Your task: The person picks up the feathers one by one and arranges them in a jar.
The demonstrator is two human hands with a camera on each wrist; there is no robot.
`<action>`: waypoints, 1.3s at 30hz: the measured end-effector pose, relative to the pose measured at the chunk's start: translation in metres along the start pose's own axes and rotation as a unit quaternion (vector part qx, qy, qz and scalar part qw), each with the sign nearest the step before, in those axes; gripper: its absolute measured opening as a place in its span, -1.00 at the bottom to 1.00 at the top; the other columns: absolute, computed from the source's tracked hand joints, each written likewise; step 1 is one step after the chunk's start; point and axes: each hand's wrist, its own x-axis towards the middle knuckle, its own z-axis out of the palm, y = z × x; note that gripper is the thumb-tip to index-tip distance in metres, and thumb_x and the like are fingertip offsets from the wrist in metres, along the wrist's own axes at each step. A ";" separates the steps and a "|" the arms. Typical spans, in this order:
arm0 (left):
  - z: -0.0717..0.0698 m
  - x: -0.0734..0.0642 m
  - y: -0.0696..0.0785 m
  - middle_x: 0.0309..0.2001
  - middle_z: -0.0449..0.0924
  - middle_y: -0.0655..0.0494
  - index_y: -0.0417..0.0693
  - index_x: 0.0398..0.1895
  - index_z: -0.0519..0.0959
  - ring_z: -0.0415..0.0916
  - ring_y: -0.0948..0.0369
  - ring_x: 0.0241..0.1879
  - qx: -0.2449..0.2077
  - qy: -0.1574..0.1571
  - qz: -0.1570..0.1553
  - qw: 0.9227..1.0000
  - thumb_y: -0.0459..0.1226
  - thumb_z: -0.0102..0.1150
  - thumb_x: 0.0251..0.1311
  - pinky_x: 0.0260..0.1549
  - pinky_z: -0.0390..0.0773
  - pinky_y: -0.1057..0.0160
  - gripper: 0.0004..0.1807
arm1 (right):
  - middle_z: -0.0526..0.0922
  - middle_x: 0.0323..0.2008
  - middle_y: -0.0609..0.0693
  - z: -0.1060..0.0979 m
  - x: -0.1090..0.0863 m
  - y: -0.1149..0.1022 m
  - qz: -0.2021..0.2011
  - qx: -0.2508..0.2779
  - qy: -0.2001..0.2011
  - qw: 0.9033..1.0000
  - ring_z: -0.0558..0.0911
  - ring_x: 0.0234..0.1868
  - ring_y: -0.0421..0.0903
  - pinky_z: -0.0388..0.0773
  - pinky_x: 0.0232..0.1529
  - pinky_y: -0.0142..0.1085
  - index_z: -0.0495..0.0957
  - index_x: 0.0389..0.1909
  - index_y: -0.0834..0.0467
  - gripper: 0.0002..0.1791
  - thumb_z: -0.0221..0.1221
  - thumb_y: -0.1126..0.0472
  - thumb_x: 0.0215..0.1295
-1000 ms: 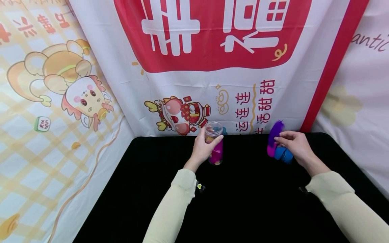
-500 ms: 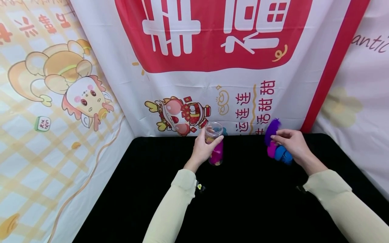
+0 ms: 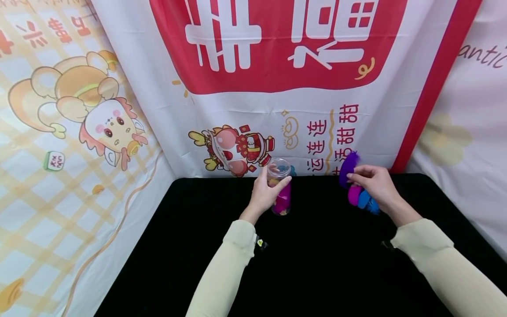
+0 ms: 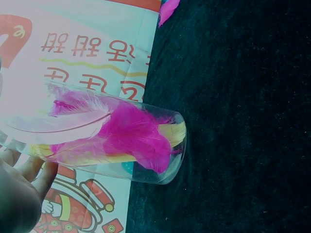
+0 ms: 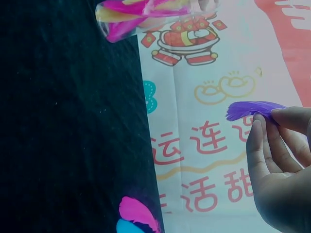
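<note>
My left hand grips a clear jar by its side, near the back edge of the table. The jar stands upright with its mouth uncovered. Pink and yellow feathers fill its lower part in the left wrist view. Between thumb and fingertips my right hand pinches a purple feather, raised above the table to the right of the jar. Below that hand lie a pink feather and blue feathers; the pink one also shows low in the right wrist view.
The black table ends at a white and red printed cloth hanging right behind it. Another printed cloth stands at the left, a pale one at the right.
My right hand has moved a little left and up with the purple feather, uncovering more of the pink feather below. The left hand and jar have stayed in place.
</note>
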 end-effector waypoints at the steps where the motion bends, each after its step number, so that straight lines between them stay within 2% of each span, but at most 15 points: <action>1: 0.000 0.000 0.000 0.25 0.51 0.11 0.25 0.36 0.33 0.48 0.18 0.22 0.000 0.000 0.000 1.000 0.27 0.33 0.19 0.23 0.48 0.02 -0.24 | 0.76 -0.33 -0.23 0.001 0.000 -0.001 -0.002 0.001 0.000 1.000 0.75 -0.29 -0.20 0.68 -0.25 -0.36 0.56 0.00 0.38 -0.60 0.30 0.10 0.42; 11: 0.000 0.001 0.000 0.24 0.52 0.10 0.12 0.42 0.32 0.48 0.17 0.22 -0.001 -0.002 0.004 1.000 0.28 0.31 0.19 0.24 0.47 0.03 -0.16 | 0.76 -0.31 -0.20 0.008 0.003 -0.007 -0.018 0.019 -0.012 1.000 0.74 -0.27 -0.22 0.70 -0.22 -0.33 0.52 0.01 0.44 -0.61 0.29 0.16 0.43; 14: 0.000 0.002 -0.001 0.23 0.52 0.11 0.15 0.41 0.32 0.49 0.18 0.22 -0.003 -0.002 0.003 1.000 0.29 0.31 0.18 0.23 0.47 0.02 -0.17 | 0.76 -0.31 -0.20 0.011 0.005 -0.008 -0.025 0.027 -0.015 0.999 0.74 -0.28 -0.21 0.69 -0.23 -0.34 0.52 0.01 0.45 -0.63 0.28 0.20 0.44; 21: 0.000 0.002 0.001 0.25 0.51 0.10 0.20 0.40 0.32 0.49 0.15 0.22 -0.005 -0.004 -0.005 1.000 0.13 0.35 0.26 0.22 0.48 -0.03 -0.29 | 0.75 -0.32 -0.22 0.016 0.005 -0.015 -0.029 0.024 -0.017 0.999 0.73 -0.30 -0.17 0.68 -0.22 -0.34 0.53 0.03 0.43 -0.59 0.30 0.15 0.42; 25: -0.001 0.001 0.002 0.25 0.51 0.11 0.25 0.38 0.33 0.48 0.16 0.23 -0.002 -0.002 -0.009 1.000 0.12 0.35 0.26 0.24 0.47 -0.02 -0.31 | 0.75 -0.32 -0.24 0.020 0.005 -0.019 -0.030 0.022 -0.020 0.999 0.73 -0.31 -0.16 0.68 -0.22 -0.34 0.54 0.02 0.42 -0.58 0.31 0.13 0.42; 34: -0.006 -0.001 0.000 0.25 0.50 0.13 0.20 0.40 0.32 0.47 0.18 0.24 -0.004 0.000 -0.012 1.000 0.14 0.33 0.27 0.24 0.47 -0.02 -0.29 | 0.75 -0.31 -0.23 0.033 0.009 -0.028 -0.030 0.032 -0.031 0.999 0.74 -0.27 -0.21 0.68 -0.20 -0.33 0.52 0.01 0.42 -0.59 0.31 0.14 0.42; 39: 0.003 0.001 0.001 0.23 0.53 0.12 0.21 0.41 0.33 0.53 0.16 0.18 -0.012 0.003 -0.004 1.000 0.16 0.36 0.23 0.19 0.51 -0.01 -0.26 | 0.75 -0.30 -0.22 0.032 0.004 -0.030 -0.049 0.036 -0.026 0.998 0.73 -0.28 -0.21 0.68 -0.21 -0.34 0.54 -0.04 0.41 -0.62 0.32 0.14 0.41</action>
